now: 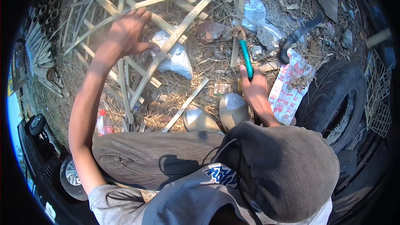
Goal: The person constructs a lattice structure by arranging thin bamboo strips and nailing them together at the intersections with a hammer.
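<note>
My right hand (257, 91) is closed round the green handle of a hammer (245, 52). Its rusty head points away from me, over the ground beside a flat strip. Off to the left, my left hand (130, 33) reaches over a crisscross lattice of split bamboo strips (183, 25). Its thumb stands well apart from the fingers, which lie at a curved strip; the hand is slightly blurred. Beneath the lattice rests a pale stone block (177, 60). A loose bamboo strip (186, 105) slants on the ground near my feet.
Right of the hammer lie a dark-handled blade (300, 33) and a red-and-white printed sheet (287, 91). A worn tyre (316, 100) stands close on the right. A red-capped plastic bottle (104, 123) is by my left knee. Bamboo poles (43, 10) are stacked far left.
</note>
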Available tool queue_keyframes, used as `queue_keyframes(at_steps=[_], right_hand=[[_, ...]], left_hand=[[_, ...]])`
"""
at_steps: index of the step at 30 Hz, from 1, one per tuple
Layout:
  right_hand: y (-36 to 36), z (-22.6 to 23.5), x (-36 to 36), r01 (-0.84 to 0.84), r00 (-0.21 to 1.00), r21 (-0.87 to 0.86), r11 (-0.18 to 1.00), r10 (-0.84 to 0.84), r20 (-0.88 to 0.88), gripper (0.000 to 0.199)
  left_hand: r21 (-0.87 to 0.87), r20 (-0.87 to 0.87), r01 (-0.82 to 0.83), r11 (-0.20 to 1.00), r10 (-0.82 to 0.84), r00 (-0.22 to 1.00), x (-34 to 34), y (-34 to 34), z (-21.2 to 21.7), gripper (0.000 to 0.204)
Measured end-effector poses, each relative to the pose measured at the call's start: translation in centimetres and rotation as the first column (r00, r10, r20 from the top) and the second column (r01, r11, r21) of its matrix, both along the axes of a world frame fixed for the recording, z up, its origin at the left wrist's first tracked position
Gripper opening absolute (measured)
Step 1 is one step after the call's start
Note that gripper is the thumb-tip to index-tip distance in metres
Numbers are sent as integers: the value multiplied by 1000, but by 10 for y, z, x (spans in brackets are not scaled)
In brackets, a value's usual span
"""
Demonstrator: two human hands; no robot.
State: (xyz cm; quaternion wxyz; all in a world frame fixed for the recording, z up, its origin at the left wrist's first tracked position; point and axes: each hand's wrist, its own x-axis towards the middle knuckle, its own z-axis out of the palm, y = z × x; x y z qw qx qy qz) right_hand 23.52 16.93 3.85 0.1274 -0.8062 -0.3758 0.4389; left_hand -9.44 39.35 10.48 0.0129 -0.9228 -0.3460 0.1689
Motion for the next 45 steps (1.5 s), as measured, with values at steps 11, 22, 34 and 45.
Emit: queue_keyframes(at_steps=[11, 22, 34, 45], right_hand=[[-108, -20, 31, 261, 965, 405, 876, -240, -103, 30], [-154, -60, 56, 347, 923, 440, 828, -385, -3, 17], [-155, -99, 168, 464, 709, 303, 833, -554, 437, 22], [-130, -47, 126, 575, 804, 420, 702, -580, -133, 19]], left_hand=[[-442, 560, 343, 829, -43, 827, 265, -159, -40, 30], [-549, 561, 535, 642, -191, 805, 358, -214, -123, 47], [-424, 579, 544, 724, -245, 778, 349, -231, -139, 31], [-442, 492, 357, 823, -110, 864, 348, -239, -134, 34]])
